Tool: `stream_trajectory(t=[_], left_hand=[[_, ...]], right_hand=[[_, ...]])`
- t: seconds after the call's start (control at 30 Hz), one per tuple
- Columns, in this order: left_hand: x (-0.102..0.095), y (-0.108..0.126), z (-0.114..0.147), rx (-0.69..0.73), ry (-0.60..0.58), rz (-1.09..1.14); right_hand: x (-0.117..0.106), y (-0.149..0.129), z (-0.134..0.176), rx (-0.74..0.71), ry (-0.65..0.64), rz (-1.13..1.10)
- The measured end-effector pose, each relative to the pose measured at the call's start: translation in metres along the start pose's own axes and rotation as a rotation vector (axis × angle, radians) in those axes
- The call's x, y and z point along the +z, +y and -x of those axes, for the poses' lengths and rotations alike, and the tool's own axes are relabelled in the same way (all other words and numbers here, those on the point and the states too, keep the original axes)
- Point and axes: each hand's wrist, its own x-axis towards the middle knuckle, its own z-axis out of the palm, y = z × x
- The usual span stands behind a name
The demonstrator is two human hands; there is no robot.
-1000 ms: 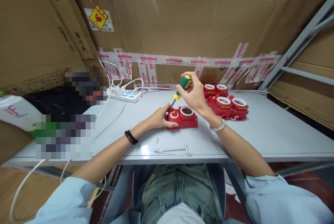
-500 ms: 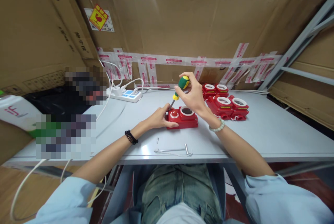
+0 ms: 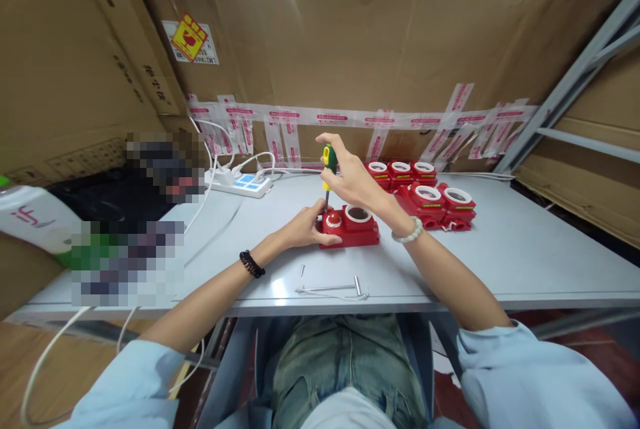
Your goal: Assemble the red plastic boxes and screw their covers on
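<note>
A red box-shaped housing (image 3: 354,237) with a white-ringed round window and a small red dome lies on the table. My left hand (image 3: 306,225) is closed around its left end, thumb along the front. In my right hand (image 3: 350,176) is a green and yellow screwdriver (image 3: 329,161), held nearly upright. Its tip meets the housing's back left corner, beside my left fingers; the exact contact point is too small to make out. Nearer the table's front edge lie a small screw (image 3: 303,270) and a T-shaped metal rod (image 3: 333,288) with a white cord.
Several similar red housings (image 3: 435,206) stand at the back right. A white power strip (image 3: 243,184) with plugged-in cables sits at the back left. Cardboard (image 3: 320,36) walls the rear, and a metal frame (image 3: 565,82) rises at the right. A white-green carton (image 3: 37,216) lies far left.
My right hand has shifted left, and the screwdriver has swung from a rightward lean to nearly upright. My left hand and the housing have stayed in place.
</note>
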Motion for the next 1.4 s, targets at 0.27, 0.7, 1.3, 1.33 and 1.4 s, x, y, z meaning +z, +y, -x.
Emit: stream_trajectory(t=[0.27, 0.7, 1.3, 1.33, 1.4], left_hand=[[0.0, -0.003, 0.0, 0.01, -0.001, -0.015], [0.0, 0.002, -0.001, 0.013, -0.018, 0.025], [-0.001, 0.004, 0.0, 0.002, -0.02, 0.024], [-0.001, 0.004, 0.0, -0.002, -0.022, 0.022], [-0.002, 0.005, 0.0, -0.002, -0.023, 0.029]], right_hand=[[0.003, -0.002, 0.004, 0.039, 0.112, 0.172], [0.003, -0.007, 0.007, 0.059, 0.069, 0.214], [0.0, 0.003, 0.01, 0.026, 0.051, 0.085], [0.001, 0.003, 0.01, 0.036, 0.08, 0.13], [0.002, 0.004, 0.011, 0.038, 0.123, 0.18]])
